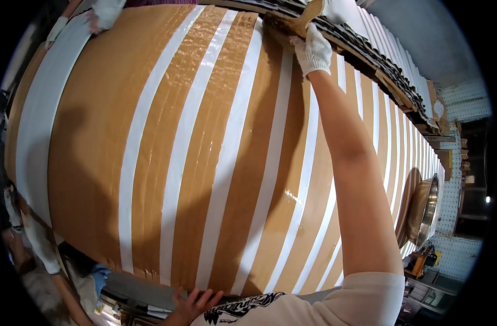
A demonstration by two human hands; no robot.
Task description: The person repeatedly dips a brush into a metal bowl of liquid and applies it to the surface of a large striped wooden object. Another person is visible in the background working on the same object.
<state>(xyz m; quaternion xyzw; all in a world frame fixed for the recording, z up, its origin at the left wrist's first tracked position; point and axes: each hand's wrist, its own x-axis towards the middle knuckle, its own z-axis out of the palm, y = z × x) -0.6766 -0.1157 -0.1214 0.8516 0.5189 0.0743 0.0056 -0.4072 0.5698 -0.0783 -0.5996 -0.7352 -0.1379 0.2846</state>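
Observation:
A big brown paper sheet crossed by long white tape strips fills the view. My right hand, in a white knit glove, reaches to the sheet's far edge. It is closed on a torn brown cardboard strip that curls up there. My left hand is bare and sits at the near edge of the sheet, fingers spread against the edge, holding nothing that I can see.
A co-worker's gloved hands rest on the far left corner, beside a wide white band. Stacked corrugated sheets run along the far right edge. A round metal basin and a white pegboard wall stand at the right.

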